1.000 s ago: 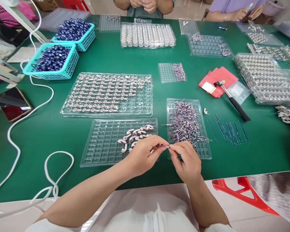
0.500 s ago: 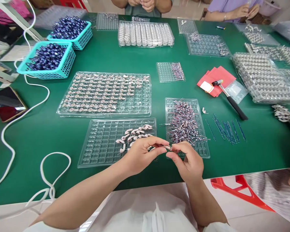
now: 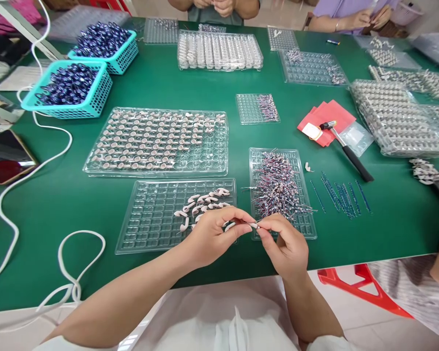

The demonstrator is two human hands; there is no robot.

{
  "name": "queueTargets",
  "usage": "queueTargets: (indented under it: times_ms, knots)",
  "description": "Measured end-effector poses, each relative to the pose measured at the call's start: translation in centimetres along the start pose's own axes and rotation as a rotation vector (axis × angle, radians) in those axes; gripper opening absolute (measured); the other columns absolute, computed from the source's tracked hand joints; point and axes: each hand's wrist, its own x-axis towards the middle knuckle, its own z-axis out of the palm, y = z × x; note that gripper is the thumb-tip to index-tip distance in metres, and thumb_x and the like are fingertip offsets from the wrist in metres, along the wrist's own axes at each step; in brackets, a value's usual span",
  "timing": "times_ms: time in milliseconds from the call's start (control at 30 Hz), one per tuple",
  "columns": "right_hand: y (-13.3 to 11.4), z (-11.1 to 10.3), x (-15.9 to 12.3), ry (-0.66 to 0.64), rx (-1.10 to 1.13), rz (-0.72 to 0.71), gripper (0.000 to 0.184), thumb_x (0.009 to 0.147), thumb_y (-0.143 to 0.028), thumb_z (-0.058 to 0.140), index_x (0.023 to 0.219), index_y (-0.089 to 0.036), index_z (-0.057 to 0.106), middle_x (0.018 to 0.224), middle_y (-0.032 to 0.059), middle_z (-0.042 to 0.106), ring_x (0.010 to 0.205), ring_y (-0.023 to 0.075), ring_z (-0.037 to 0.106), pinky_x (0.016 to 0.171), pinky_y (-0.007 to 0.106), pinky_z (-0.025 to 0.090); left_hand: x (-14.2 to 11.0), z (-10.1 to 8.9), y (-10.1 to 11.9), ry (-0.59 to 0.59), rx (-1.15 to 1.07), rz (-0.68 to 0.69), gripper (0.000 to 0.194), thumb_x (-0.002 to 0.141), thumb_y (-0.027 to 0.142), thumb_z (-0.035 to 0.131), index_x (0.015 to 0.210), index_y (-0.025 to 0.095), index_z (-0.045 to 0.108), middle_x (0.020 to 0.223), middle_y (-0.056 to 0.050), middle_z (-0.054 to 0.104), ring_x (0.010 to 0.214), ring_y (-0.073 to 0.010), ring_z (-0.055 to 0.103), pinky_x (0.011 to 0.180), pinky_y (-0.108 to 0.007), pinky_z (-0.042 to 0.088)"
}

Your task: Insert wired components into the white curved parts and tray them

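Right fingertips close on the small white piece

The right hand, its thumb and forefinger apart half a second ago, now pinches the end of a small white piece. The left hand keeps its own narrow pinch on the other end. The piece is above the tabletop, toward its front edge, between the near corners of the hook tray and the wire tray. This two-handed hold suggests fine handwork in progress.
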Motion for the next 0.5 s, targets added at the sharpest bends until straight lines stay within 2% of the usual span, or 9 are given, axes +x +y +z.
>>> queueTargets:
  times_ms: [267, 500]
  knots:
    - [0.19, 0.1, 0.18, -0.004, -0.015, -0.045, 0.026, 0.088, -0.005, 0.061, 0.104, -0.024, 0.067, 0.088, 0.003, 0.07, 0.079, 0.0165, 0.065, 0.072, 0.034, 0.053, 0.06, -0.06, 0.47, -0.016, 0.014, -0.038, 0.011, 0.091, 0.021, 0.063, 0.095, 0.019, 0.074, 0.089, -0.002, 0.075, 0.081, -0.0166, 0.067, 0.073, -0.027, 0.052]
    - [0.23, -0.01, 0.18, -0.031, -0.049, -0.039, 0.023, 0.089, -0.008, 0.06, 0.104, -0.024, 0.066, 0.087, 0.003, 0.07, 0.077, 0.0166, 0.065, 0.071, 0.034, 0.053, 0.06, 0.03, 0.41, -0.004, 0.041, 0.005, 0.012, 0.09, 0.019, 0.063, 0.095, 0.02, 0.074, 0.09, -0.003, 0.076, 0.083, -0.0168, 0.068, 0.074, -0.028, 0.053]
